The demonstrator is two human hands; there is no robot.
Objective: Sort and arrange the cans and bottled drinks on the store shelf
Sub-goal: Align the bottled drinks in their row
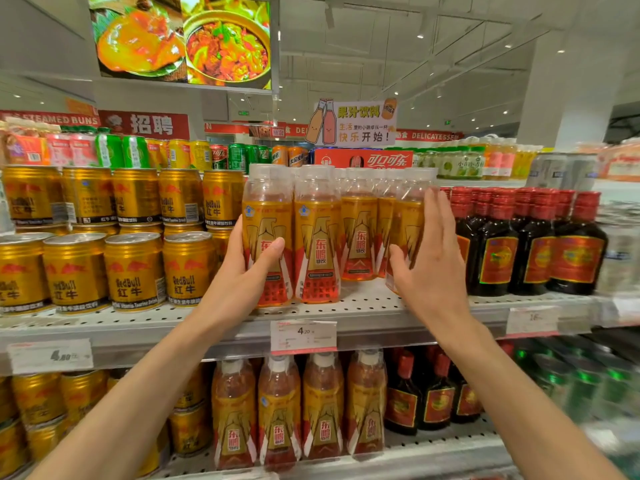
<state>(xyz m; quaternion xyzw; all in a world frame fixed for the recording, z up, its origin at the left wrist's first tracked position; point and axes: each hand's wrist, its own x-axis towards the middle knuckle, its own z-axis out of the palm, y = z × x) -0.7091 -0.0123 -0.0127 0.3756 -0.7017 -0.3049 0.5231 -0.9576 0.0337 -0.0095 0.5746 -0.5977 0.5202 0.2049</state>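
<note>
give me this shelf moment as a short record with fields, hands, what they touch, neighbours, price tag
left hand: left hand grips the leftmost front orange bottle, thumb across its label
right hand: right hand with straight fingers against the right end of the orange bottle row
left neighbours: gold cans, stacked two high
right neighbours: dark bottles with red caps
surface: perforated white shelf
price tag: price tag under the orange bottles, reads 4.20
below: more orange bottles on the lower shelf

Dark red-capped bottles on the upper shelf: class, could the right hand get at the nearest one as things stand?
Probably yes: the right hand lies open beside the dark red-capped bottles, with nothing between them.
</note>
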